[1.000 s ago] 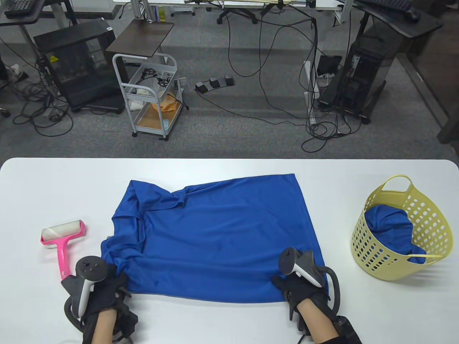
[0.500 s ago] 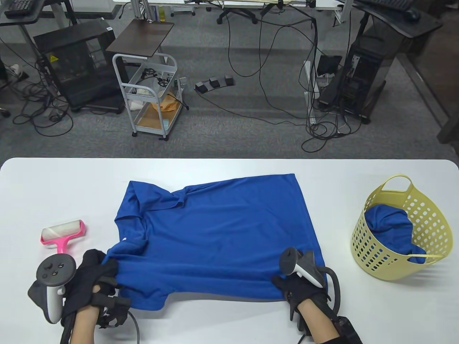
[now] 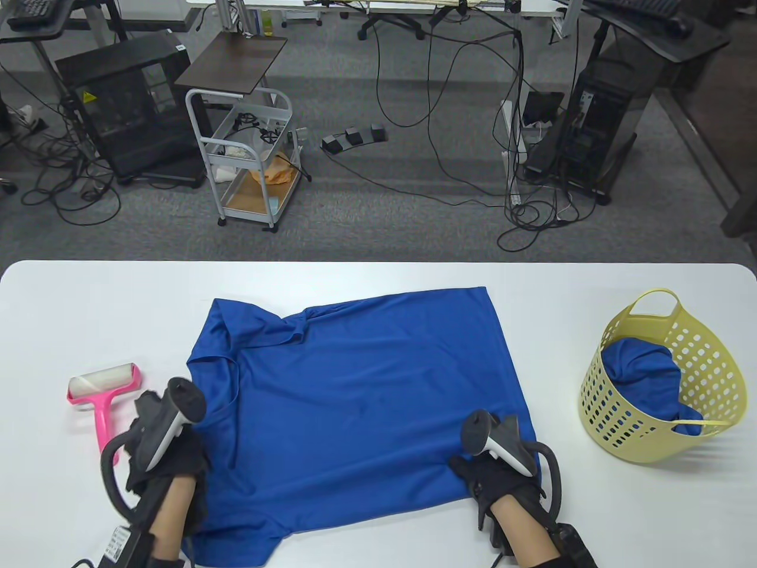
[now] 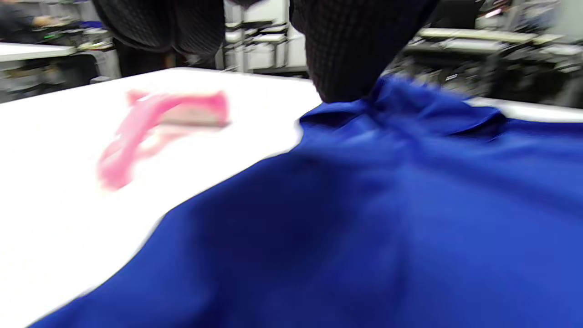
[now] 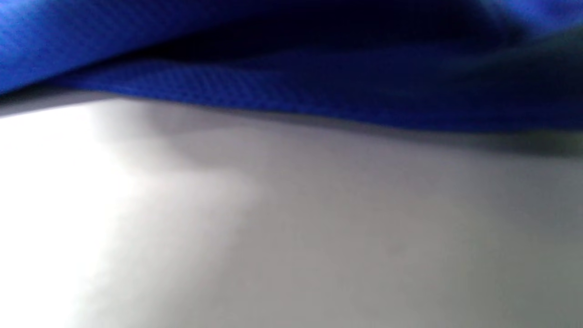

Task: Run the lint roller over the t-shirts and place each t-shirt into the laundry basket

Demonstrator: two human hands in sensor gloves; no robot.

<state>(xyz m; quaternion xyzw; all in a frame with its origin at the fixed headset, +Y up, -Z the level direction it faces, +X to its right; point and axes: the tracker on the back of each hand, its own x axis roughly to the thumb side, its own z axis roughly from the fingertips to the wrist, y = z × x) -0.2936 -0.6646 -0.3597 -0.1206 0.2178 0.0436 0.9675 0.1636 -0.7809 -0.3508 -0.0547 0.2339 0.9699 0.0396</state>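
The white surface carries a blue shirt spread flat, long axis left to right, collar end toward the left and hem toward the right. The yellow basket stands well apart on the right, tilted, with blue cloth inside. The pink roller lies left of the shirt, handle pointing toward the near edge. The left hand rests at the shirt's left edge; its grip cannot be told. The right hand pinches the near right corner.
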